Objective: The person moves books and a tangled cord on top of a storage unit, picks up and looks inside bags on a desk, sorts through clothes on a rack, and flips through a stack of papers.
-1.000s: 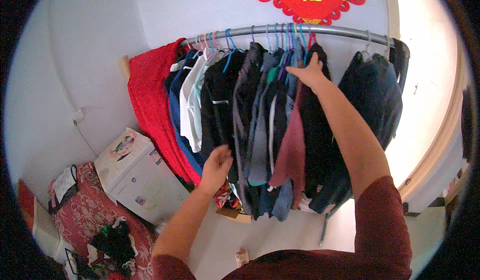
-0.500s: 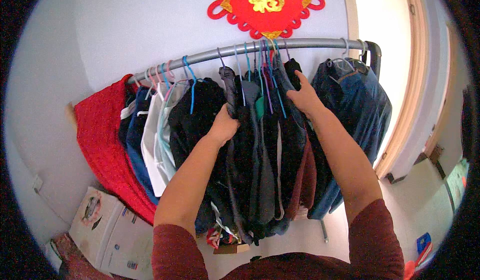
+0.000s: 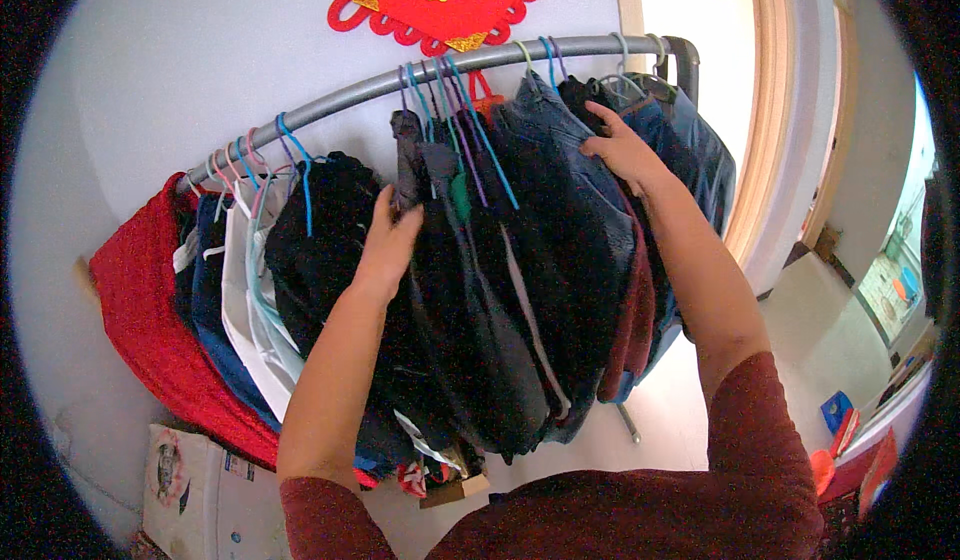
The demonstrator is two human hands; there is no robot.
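Has denim jacket (image 3: 555,155) just left of right hand (image 3: 622,155), thumb and forefinger apart; hanging long-axis-down nearer right end of rail (image 3: 350,98). Touches grey jacket (image 3: 407,142) with left hand (image 3: 388,248), farther off; can't tell either grip.

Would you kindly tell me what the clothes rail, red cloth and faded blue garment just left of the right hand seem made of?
Clothes rail: probably metal, smooth grey with a soft sheen.
Red cloth: matte textile with a nubbly-looking surface; fibre unclear.
Blue garment: likely denim, matte and unevenly faded.
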